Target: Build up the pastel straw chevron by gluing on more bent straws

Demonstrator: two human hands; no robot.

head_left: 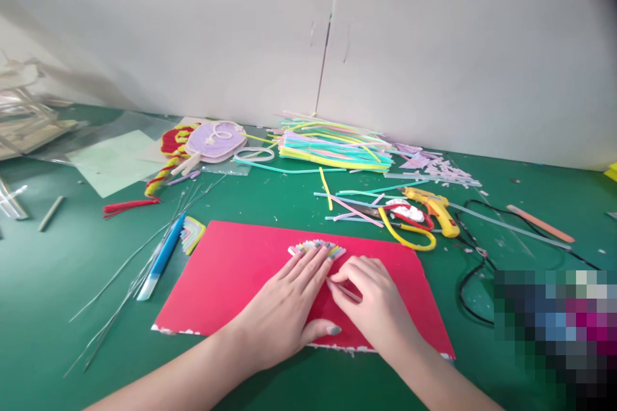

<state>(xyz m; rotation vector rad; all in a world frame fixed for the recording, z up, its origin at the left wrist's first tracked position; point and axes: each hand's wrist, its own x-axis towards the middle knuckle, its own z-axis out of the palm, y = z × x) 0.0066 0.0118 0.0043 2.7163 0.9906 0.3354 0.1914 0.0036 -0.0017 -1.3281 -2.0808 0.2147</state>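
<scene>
My left hand (284, 308) lies flat on a red board (241, 270), thumb spread to the side. Its fingertips press on a small fan-shaped piece (340, 252) of pastel pipe cleaners set side by side, and they cover much of it. Close beside, my right hand (371, 298) is closed in a pinch. A thin pale pink strip (351, 294), probably a pipe cleaner, shows between its thumb and fingers; most of it is hidden. A second striped fan-shaped piece (193, 235) rests on the table by the board's left edge.
Beyond the board lie scissors (414, 241), a yellow glue gun (436, 209) with a black cord, and a bundle of pastel pipe cleaners (332, 151). Left are a blue-handled tool (166, 253), thin wires (116, 318) and a lilac fan-shaped craft (216, 141). A white wall (193, 26) stands behind.
</scene>
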